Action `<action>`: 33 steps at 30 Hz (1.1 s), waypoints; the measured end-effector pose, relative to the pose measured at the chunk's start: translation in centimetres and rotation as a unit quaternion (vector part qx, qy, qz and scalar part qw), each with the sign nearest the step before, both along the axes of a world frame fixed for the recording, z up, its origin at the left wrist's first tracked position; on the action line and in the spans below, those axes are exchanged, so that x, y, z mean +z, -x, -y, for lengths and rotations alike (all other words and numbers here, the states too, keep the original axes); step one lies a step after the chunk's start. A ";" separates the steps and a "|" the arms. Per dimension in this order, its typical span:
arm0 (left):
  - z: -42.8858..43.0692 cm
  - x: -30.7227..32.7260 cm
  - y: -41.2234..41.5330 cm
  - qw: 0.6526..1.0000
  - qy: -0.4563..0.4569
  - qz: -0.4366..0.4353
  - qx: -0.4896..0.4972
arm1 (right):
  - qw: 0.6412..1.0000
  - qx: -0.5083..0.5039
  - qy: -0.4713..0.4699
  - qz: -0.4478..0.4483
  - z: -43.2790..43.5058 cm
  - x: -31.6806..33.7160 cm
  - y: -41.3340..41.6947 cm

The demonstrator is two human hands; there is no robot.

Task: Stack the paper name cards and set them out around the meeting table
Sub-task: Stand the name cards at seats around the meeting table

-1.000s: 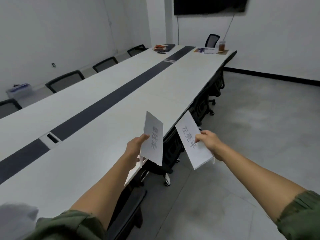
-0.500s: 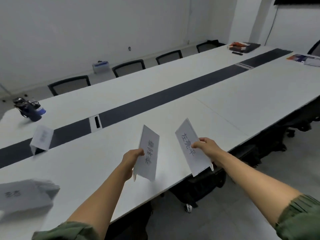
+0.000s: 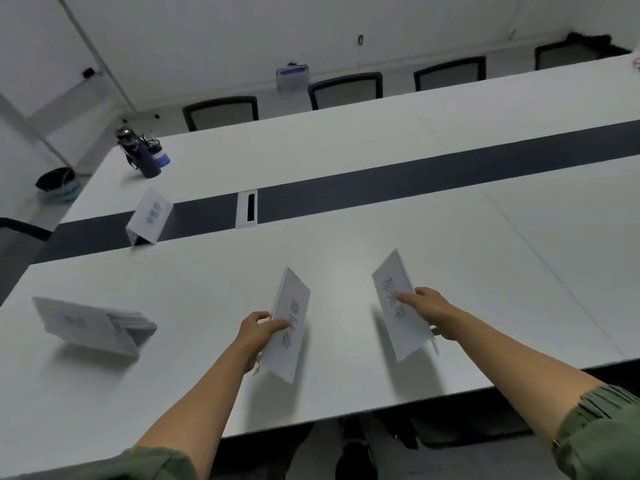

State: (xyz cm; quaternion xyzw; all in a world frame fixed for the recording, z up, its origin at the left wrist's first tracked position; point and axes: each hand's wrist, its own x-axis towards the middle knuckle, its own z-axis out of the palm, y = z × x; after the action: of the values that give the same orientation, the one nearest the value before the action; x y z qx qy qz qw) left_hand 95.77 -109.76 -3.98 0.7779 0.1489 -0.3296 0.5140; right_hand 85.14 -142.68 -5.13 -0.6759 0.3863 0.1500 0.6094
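My left hand (image 3: 258,332) grips a folded white name card (image 3: 289,323) held upright above the white meeting table (image 3: 346,271). My right hand (image 3: 427,311) grips a second name card (image 3: 398,299) with black characters, tilted over the table's near half. A stack of folded name cards (image 3: 93,323) lies on the table at the left. One name card (image 3: 149,216) stands tent-like on the dark centre strip (image 3: 415,181).
A dark bottle with small items (image 3: 142,155) stands at the table's far left corner. Black mesh chairs (image 3: 346,90) line the far side. A cable slot (image 3: 247,209) sits in the strip. A bin (image 3: 57,183) is on the floor at left. Chairs are tucked under the near edge.
The view has swung left and down onto the table's end. Both hands with their cards now hang over the tabletop, and the card stack is in full view at left.
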 end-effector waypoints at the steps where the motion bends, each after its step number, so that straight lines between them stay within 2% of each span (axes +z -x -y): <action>1: 0.2 -0.4 -1.0 1.000 -0.001 -0.002 -0.001 | 1.000 0.007 -0.002 -0.009 0.2 -0.5 -0.9; 8: 3.8 -3.6 -9.5 0.998 -0.019 -0.028 -0.044 | 0.995 0.044 0.052 -0.074 3.8 -2.5 -8.4; 17: 8.0 -7.0 -18.3 0.990 -0.056 -0.032 -0.123 | 0.986 0.048 0.126 -0.100 7.0 -5.2 -14.9; 26: 9.5 -7.9 -20.5 0.976 -0.118 0.024 -0.179 | 0.959 0.144 0.226 -0.088 8.1 -6.7 -15.4; 33: 10.1 -7.9 -20.7 0.970 -0.144 0.044 -0.189 | 0.951 0.156 0.256 -0.082 8.1 -7.3 -15.2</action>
State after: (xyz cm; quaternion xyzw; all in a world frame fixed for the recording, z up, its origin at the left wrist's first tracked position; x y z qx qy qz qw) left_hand 116.50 -119.85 -11.91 0.8715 0.0222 -0.3615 0.3305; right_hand 100.38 -150.74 -12.47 -0.8464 0.3502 0.1936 0.3514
